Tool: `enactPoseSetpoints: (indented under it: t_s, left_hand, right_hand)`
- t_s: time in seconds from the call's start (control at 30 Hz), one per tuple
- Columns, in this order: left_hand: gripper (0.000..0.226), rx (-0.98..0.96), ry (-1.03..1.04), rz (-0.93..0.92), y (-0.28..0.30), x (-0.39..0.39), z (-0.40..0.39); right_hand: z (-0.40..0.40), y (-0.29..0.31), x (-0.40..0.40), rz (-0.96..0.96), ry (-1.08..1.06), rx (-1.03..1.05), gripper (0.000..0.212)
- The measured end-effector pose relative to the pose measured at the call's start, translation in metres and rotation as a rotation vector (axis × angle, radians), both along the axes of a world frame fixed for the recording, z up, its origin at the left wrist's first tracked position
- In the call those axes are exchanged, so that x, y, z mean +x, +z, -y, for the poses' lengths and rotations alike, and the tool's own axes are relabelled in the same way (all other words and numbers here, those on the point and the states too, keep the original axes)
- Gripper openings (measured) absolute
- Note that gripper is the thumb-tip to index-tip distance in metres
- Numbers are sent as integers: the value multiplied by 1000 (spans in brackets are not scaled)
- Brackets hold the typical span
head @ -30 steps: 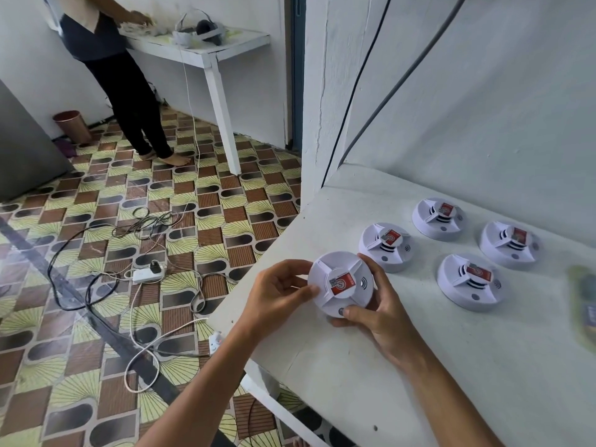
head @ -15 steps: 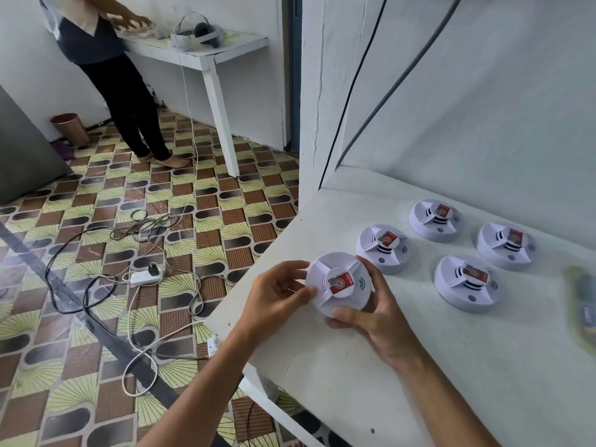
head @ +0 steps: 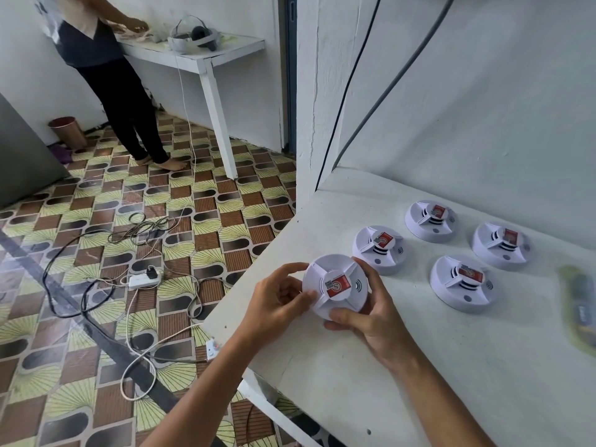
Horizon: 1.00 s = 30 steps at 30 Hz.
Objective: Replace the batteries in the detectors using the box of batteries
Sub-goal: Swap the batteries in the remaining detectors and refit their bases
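Detectors (head: 378, 250) on white table (head: 403, 366), patterned floor (head: 96, 285)

Five round white detectors are on show, each with a red sticker in the middle. One detector (head: 335, 287) is held up over the left edge of the white table (head: 419, 366), its sticker side up. The other four sit flat on the table, farther back: one (head: 379, 250) near the left edge, one (head: 430, 221) behind it, one (head: 462, 283) in the middle, one (head: 501, 245) to the right. A blurry green pack (head: 580, 304) lies at the right edge.
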<state>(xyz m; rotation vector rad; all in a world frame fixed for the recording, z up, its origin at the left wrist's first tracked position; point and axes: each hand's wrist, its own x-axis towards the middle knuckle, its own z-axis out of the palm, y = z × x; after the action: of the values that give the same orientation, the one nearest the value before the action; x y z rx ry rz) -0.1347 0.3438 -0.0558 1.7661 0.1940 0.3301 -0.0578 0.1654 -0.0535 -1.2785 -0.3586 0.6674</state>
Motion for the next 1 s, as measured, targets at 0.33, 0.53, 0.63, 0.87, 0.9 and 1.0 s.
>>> enactPoseSetpoints:
  t_s: [0.33,0.53,0.63,0.87,0.9,1.0]
  left_hand:
    - [47,-9,8,0,-2,0,-1]
    - [45,-15,8,0,-2,0,-1]
    - [47,-19,7,2,-2,-1,-1]
    - [48,-17,8,-8,-1,0,0]
    - [48,-15,9,-9,-1,0,0]
    - [45,-14,11,-13,-1,-1,0]
  right_hand:
    - [2,0,0,6,1,-6,78]
    - [2,0,0,12,3,-16,79]
    - [2,0,0,8,6,-11,79]
    - [3,0,0,2,5,-9,78]
    - [3,-1,0,3,7,-9,79]
    - [3,-2,0,5,21,-10,79]
